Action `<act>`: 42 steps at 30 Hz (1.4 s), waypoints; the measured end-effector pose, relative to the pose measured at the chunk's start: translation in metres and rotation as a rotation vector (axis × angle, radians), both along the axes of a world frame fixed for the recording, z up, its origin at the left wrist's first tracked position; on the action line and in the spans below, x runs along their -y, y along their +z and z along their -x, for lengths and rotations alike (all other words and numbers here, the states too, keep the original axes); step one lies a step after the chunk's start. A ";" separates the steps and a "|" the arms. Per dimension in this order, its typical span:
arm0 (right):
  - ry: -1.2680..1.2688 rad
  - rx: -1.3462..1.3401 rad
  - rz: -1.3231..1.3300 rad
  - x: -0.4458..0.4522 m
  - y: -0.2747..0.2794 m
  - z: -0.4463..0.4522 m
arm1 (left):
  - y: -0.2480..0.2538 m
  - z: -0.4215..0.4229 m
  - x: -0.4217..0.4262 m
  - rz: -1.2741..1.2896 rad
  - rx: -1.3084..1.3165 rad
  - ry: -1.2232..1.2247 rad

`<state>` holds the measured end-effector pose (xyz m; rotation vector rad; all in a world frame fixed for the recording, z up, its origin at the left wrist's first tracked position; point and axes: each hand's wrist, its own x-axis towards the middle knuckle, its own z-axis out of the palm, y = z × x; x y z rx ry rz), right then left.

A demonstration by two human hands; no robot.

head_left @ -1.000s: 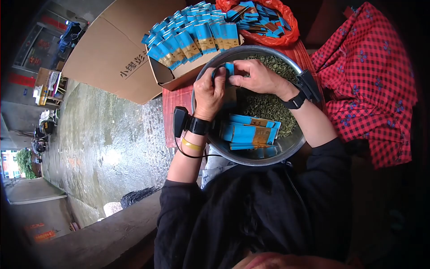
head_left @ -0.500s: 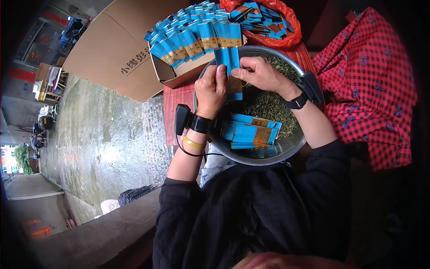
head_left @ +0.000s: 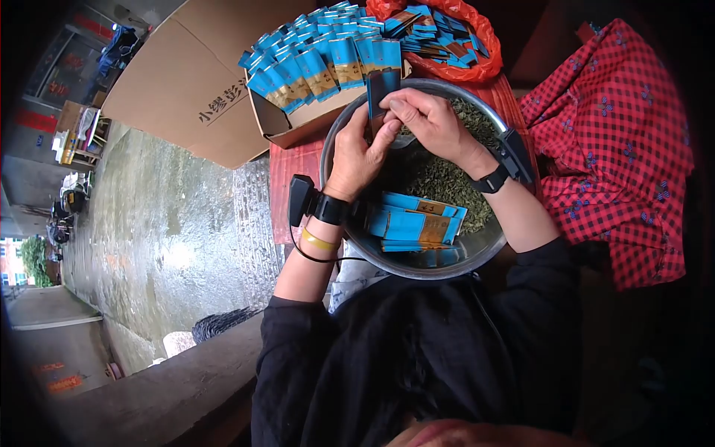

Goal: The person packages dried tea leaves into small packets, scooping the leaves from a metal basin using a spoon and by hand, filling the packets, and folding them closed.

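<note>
Left hand [head_left: 356, 155] pinches one packet [head_left: 383, 83] over the basin [head_left: 421, 273]; right hand [head_left: 433, 128] meets its edge, grip unclear. Seemingly partway: many packets [head_left: 320, 72] ranked in carton [head_left: 309, 126]; flat stack [head_left: 421, 223] in basin, plentiful loose leaf [head_left: 441, 176] left.

Left hand [head_left: 357, 158]: bare; wide black left strap [head_left: 333, 209] at the wrist, boxy black left device [head_left: 301, 200]
Left forearm: yellow band [head_left: 319, 243]; thin black cable [head_left: 316, 258] curving under it
Right hand [head_left: 430, 125]: bare; black right strap [head_left: 492, 179], dark angular right device [head_left: 515, 155]
Top [head_left: 406, 328]: black, creased; thin line down the front
Sleeves [head_left: 296, 331]: black, ending on the forearms
</note>
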<state>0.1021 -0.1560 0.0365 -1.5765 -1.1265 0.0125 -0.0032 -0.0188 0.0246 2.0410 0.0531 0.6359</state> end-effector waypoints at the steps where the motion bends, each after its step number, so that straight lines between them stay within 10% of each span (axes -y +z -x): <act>1: 0.025 -0.085 -0.019 0.000 -0.001 -0.003 | -0.009 -0.004 -0.003 0.104 0.038 -0.032; 8: 0.025 -0.344 -0.126 0.001 0.004 -0.013 | -0.009 -0.001 -0.006 0.089 0.072 0.003; 26: 0.013 -0.057 0.172 0.013 0.012 -0.020 | -0.002 -0.002 -0.004 -0.084 0.034 0.146; 30: -0.344 0.235 -0.048 0.005 0.035 -0.041 | -0.009 -0.006 -0.013 0.108 0.105 0.301; 42: -0.202 0.039 0.260 -0.104 -0.012 -0.135 | -0.019 0.000 -0.004 -0.240 -0.163 -0.324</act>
